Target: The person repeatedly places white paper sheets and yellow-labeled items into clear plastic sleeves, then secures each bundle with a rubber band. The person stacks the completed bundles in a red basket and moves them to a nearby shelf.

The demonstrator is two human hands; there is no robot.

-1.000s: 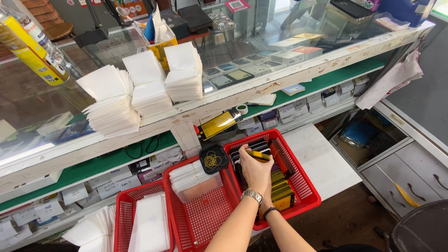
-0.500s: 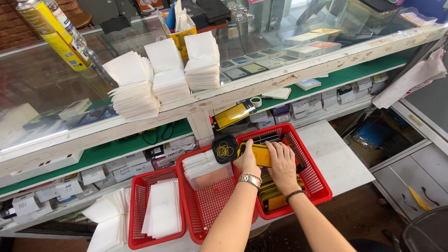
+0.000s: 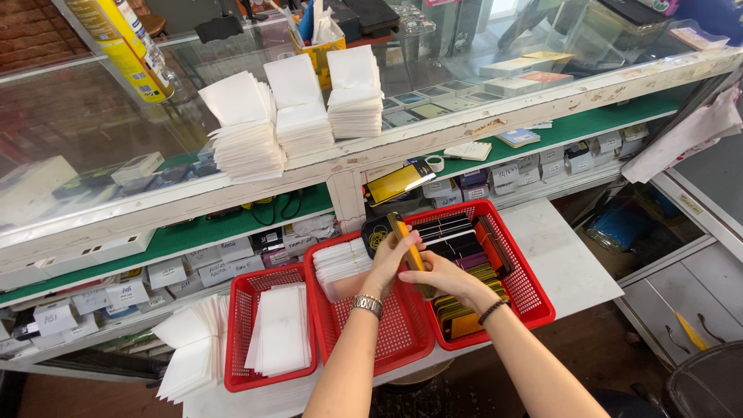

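Both my hands meet over the red baskets and hold one flat yellow and black packet (image 3: 409,249) on edge. My left hand (image 3: 391,262), with a metal watch on the wrist, grips its upper end beside a black packet with a gold emblem (image 3: 375,232). My right hand (image 3: 445,277), a dark bracelet on the wrist, holds its lower end. Below them the right red basket (image 3: 526,286) holds rows of dark and yellow packets (image 3: 464,310). The middle red basket (image 3: 391,337) holds a stack of white sleeves (image 3: 340,263) at its back.
A left red basket (image 3: 240,340) holds white sleeves (image 3: 280,329), with more loose white sleeves (image 3: 190,348) beside it. Three tall stacks of white sleeves (image 3: 298,116) stand on the glass counter (image 3: 93,147). Green shelves (image 3: 193,236) with small boxes run behind. A grey drawer cabinet (image 3: 689,302) stands at right.
My left hand has come in and joined my right hand on the yellow and black packet, which now stands on edge above the baskets. The view has shifted left.
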